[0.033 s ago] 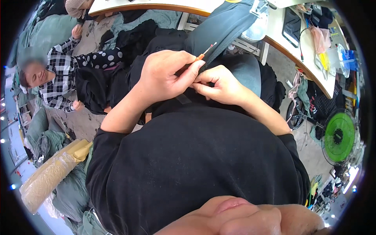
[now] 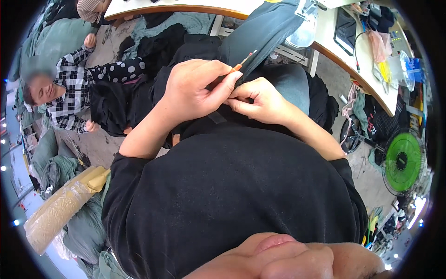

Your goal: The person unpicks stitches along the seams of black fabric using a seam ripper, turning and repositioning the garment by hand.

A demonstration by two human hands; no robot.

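In front of my chest, my left hand (image 2: 197,88) is closed in a pinch around a seam ripper (image 2: 238,67). Its orange handle shows between thumb and forefinger, and the thin metal end points up and to the right. Close beside it, my right hand (image 2: 260,100) is also closed, thumb pressed to the fingers. What lies in that pinch is hidden from view. Just beyond the hands, grey cloth (image 2: 255,35) with a stitched edge slopes down from the table toward my lap. Black fabric (image 2: 190,49) lies bunched to the left of it.
A white table (image 2: 176,7) with a brown edge runs along the far side. Its right-hand part (image 2: 325,42) bears a phone (image 2: 346,32) and small plastic items. Near left sits another person (image 2: 72,88) in a checked shirt. A wrapped roll (image 2: 65,207) and a green fan (image 2: 402,161) flank me.
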